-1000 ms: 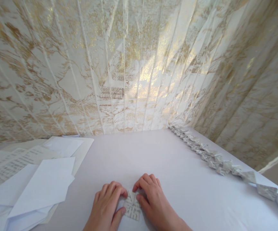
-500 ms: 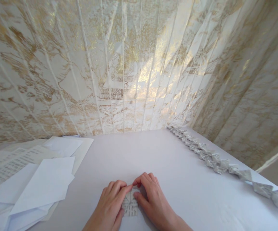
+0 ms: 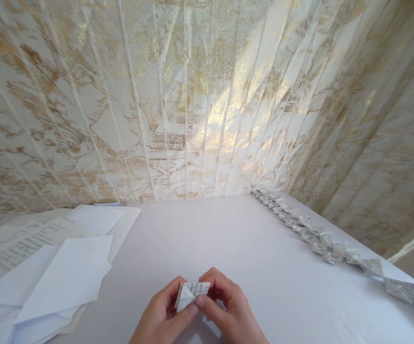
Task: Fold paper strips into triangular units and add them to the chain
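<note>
A small folded piece of printed paper [image 3: 200, 288] is held between both hands near the bottom centre, lifted a little off the white table. One triangular flap on its left half faces me. My left hand [image 3: 169, 310] grips its left side, thumb across the lower edge and fingers behind. On the other side my right hand [image 3: 224, 303] pinches the paper, its thumb tip at the lower middle and the index finger at the upper right corner. The back of the paper and most of the fingers behind it are hidden.
Loose white sheets and folded papers [image 3: 69, 272] lie in a pile on the left of the white table [image 3: 192, 234]. Several small folded printed-paper pieces [image 3: 326, 243] run in rows along the right edge. A patterned gold-and-white curtain [image 3: 178, 110] hangs behind the table.
The folded paper lay flat on the table under both hands; now it is raised and tilted towards me. Both hands have turned, with thumbs in front and fingers behind it.
</note>
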Available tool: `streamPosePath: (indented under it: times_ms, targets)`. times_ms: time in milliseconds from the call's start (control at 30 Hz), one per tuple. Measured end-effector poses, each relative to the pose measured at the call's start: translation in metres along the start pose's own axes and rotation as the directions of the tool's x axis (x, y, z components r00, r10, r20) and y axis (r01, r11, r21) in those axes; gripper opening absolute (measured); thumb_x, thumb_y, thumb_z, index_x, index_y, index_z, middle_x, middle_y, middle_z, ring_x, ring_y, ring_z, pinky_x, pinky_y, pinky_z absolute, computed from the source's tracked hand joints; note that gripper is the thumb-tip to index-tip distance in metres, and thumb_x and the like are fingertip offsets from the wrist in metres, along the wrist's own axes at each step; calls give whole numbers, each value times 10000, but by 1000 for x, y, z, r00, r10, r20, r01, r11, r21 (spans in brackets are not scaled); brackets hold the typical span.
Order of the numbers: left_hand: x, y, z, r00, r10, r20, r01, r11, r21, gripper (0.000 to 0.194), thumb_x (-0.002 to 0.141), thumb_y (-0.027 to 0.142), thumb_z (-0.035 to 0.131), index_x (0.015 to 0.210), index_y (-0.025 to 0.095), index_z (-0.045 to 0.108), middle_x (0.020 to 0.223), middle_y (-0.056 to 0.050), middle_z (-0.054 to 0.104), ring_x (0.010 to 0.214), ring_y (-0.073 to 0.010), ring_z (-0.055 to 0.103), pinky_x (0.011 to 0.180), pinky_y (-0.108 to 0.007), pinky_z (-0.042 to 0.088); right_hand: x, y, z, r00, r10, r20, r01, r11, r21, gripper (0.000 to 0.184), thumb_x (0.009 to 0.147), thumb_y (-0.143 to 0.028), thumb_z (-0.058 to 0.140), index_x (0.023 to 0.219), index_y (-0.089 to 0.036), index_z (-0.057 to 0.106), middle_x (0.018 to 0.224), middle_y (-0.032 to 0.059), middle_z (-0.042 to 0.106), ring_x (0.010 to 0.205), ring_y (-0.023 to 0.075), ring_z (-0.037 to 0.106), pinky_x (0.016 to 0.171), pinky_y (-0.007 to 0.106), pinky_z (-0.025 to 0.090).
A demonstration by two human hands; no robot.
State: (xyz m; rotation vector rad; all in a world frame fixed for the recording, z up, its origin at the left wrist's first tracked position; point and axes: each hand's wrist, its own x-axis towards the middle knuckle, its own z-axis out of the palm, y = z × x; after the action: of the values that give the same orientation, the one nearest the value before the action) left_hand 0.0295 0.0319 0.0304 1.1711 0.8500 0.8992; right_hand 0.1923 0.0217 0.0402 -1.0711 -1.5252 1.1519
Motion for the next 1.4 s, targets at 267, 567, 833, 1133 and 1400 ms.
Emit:
streamPosePath:
  times_ms: [267,567,833,1133,1400]
  targets:
    - [-3,-5,-5,986,109,-125,-68,953,295,437,762,606,657,930,205,618,635,56,483,592,-123,429,560,-211,337,1,2,-3,969,244,24,-244,970,-8,144,777,-296,610,751,-170,545,552,-58,498,483,94,449,472,204,328]
    - [-5,4,-11,955,176,-239,-85,933,349,393,779,583,646,769,191,681,573,83,330,557,-102,355,549,-208,278,4,10,-4,948,230,217,-292,902,319,570,753,-657,671,1030,-172,556,599,-26,622,351,82,531,329,148,320]
    - [-8,4,3,972,135,-194,-132,991,33,409,703,594,741,841,233,608,733,33,642,650,-118,540,620,-199,418,4,13,-5,995,85,-55,-58,923,381,283,717,-472,806,786,-199,799,703,52,699,633,140,596,576,240,449]
    - [-8,2,-3,950,167,-264,-148,985,90,318,720,511,759,807,230,637,702,45,628,685,-128,580,673,-192,450,2,17,-8,998,-11,-62,26,970,242,265,765,-473,768,808,-212,791,769,46,705,721,165,604,670,266,422]
    - [-12,15,5,945,245,-218,-210,963,171,329,796,484,681,639,214,578,676,40,611,676,-132,590,679,-189,439,2,11,-1,996,76,-52,-52,931,362,385,786,-470,760,677,-182,529,630,25,695,593,121,601,605,236,420]
